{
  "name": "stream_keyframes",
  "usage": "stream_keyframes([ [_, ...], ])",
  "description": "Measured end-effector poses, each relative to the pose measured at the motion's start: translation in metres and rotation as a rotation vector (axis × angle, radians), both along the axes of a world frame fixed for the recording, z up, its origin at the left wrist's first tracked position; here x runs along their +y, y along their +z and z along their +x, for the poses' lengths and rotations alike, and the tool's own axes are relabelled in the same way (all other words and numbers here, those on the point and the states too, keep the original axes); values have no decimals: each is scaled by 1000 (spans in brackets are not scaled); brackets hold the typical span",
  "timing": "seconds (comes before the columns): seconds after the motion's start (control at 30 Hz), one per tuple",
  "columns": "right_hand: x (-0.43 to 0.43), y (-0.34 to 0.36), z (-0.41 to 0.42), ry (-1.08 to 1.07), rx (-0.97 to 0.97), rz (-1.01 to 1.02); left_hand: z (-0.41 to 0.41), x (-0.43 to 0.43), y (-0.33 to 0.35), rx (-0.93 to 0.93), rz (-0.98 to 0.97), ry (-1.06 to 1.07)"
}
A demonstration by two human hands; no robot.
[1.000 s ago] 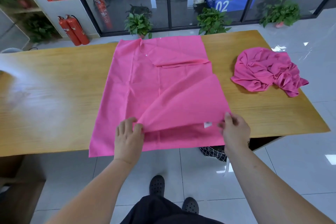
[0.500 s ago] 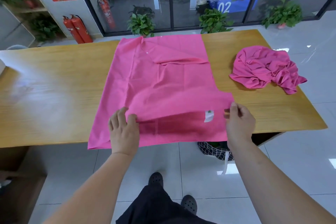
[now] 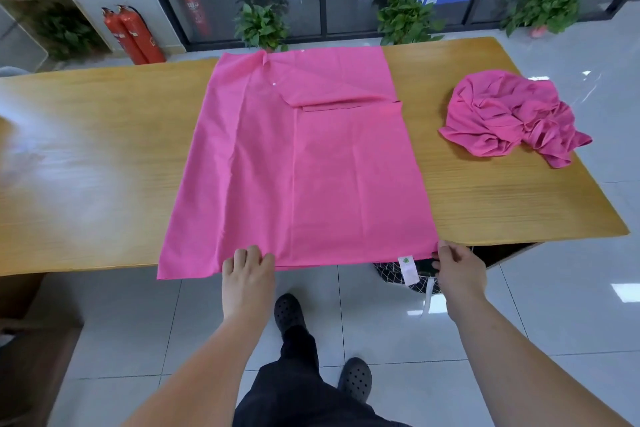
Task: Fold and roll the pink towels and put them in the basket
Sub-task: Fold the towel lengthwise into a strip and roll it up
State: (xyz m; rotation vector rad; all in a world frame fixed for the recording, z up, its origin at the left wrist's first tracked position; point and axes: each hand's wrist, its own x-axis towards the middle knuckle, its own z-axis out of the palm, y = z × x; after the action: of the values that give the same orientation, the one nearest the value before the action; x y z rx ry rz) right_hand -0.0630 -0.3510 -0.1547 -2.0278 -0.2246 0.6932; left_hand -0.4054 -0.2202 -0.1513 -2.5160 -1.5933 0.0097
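A large pink towel [image 3: 298, 163] lies spread across the wooden table [image 3: 104, 156], its near edge hanging slightly over the front. Its far right corner is folded over. My left hand [image 3: 247, 274] grips the near edge around the middle. My right hand [image 3: 457, 269] pinches the near right corner, beside a white label [image 3: 407, 269]. A second pink towel [image 3: 509, 114] lies crumpled on the table's right side. The basket [image 3: 391, 274], dark with a net pattern, stands on the floor under the table's front right edge, mostly hidden.
Potted plants [image 3: 261, 22] and red fire extinguishers [image 3: 133, 35] stand beyond the table's far edge by glass doors. A brown box [image 3: 31, 340] sits on the floor at the left. My feet in black shoes [image 3: 287, 312] are on the tiled floor.
Both hands pulled the lifted towel layer toward me and laid it flat, down to the table's front edge. The label now hangs over the edge.
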Motion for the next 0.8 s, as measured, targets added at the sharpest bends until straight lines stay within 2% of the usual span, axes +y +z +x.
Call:
stream_keyframes([
  [0.1, 5, 3, -1, 1, -83, -7, -1, 3, -7, -5, 4, 36],
  [0.27, 3, -20, 1, 37, -23, -312, 0, 2, -18, 161, -185, 74],
  [0.4, 7, -39, 2, -7, 76, -275, 6, -11, -25, 33, -324, 129],
  [0.47, 10, -42, -1, -51, 166, -168, 10, -16, -34, -205, -511, 347],
  [0.53, 14, -36, -8, -101, 314, -47, 17, -19, -35, -569, -780, 580],
  [0.6, 15, -32, -11, -147, 433, 37, 24, -16, -33, -930, -921, 783],
  [0.7, 14, -32, -11, -200, 475, 80, 30, -9, -33, -1283, -1016, 1018],
  [0.8, 12, -34, -7, -257, 532, 143, 33, -3, -34, -1517, -980, 1147],
])
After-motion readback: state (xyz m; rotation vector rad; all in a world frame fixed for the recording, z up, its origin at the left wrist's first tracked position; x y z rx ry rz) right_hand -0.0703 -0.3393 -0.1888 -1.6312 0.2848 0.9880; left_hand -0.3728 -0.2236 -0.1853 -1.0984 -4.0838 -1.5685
